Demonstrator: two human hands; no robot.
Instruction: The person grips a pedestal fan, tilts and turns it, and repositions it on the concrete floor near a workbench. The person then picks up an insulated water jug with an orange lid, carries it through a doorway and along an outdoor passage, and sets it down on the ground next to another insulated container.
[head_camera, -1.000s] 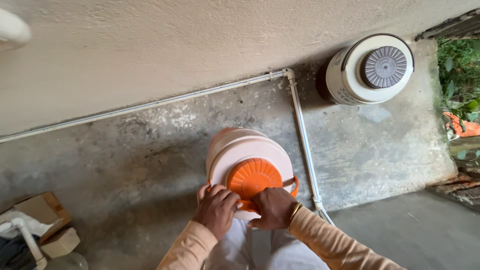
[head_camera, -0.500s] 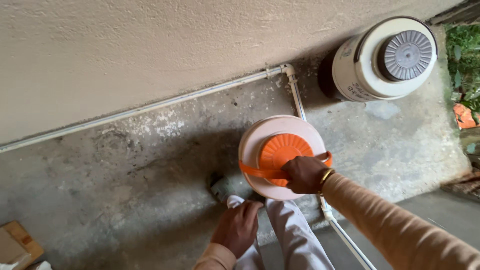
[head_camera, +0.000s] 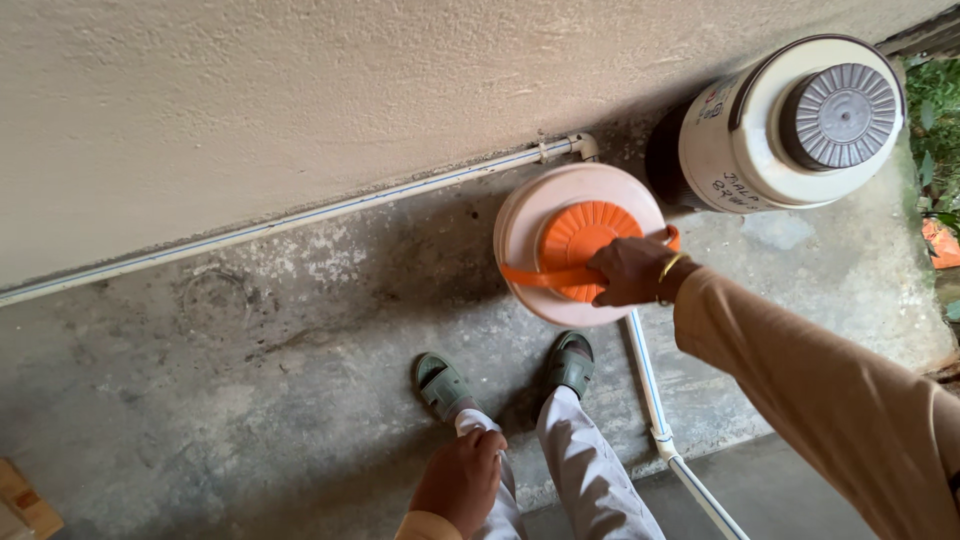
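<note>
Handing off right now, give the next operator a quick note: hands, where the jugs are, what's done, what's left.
Right hand: closed on the orange handle of the pink jug.
Left hand: empty, hanging by the left leg.
Pink jug: near the wall, in front of the sandals, orange lid on.
White jug with grey lid stands beside it, by the wall.
Done: handle gripped, lid in place.
Left: whether the pink jug rests on the floor cannot be told; check before moving.

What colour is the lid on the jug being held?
Orange, on the jug; its lid shows clearly in the head view.
</note>
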